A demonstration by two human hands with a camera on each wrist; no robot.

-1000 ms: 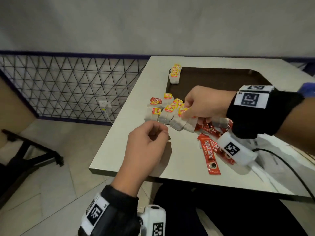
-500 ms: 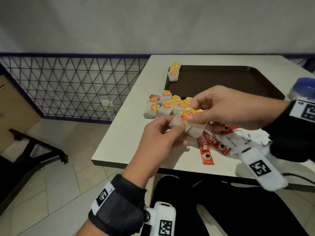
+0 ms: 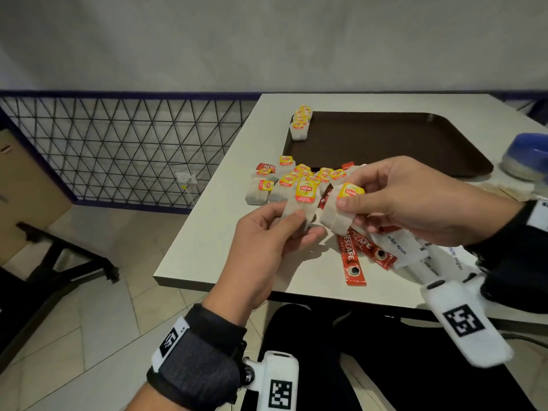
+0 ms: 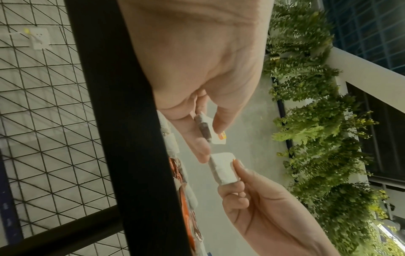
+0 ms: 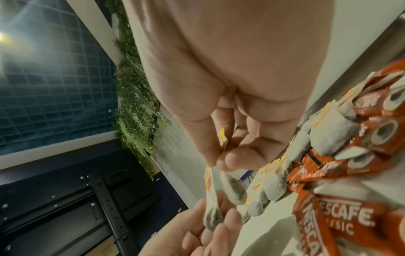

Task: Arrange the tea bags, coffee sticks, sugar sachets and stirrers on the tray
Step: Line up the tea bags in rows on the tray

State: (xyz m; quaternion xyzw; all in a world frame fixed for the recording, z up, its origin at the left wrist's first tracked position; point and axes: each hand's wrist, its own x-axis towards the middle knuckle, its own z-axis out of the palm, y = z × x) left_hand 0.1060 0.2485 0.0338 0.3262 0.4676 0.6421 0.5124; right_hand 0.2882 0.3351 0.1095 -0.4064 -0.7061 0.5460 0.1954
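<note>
My left hand (image 3: 299,223) pinches one Lipton tea bag (image 3: 302,203) above the table's near edge. Beside it, my right hand (image 3: 347,200) pinches a second tea bag (image 3: 338,218) by its top and yellow tag. The two bags hang slightly apart. In the left wrist view the left hand (image 4: 210,128) and the right hand's tea bag (image 4: 223,168) almost meet. In the right wrist view the right hand (image 5: 219,155) dangles its tea bag (image 5: 232,188). The brown tray (image 3: 385,143) bears a short row of tea bags (image 3: 300,126) at its left edge.
Several loose tea bags (image 3: 284,182) lie in a pile left of the tray's near corner. Red coffee sticks (image 3: 350,256) and white sugar sachets (image 3: 397,247) lie under my right hand. A blue-lidded container (image 3: 527,155) stands right of the tray. A wire-mesh railing (image 3: 118,149) runs left of the table.
My right hand lifted tea bags off the pile and my left hand came up to take one. The hands now hold one bag each, pulled apart and nearer to me.
</note>
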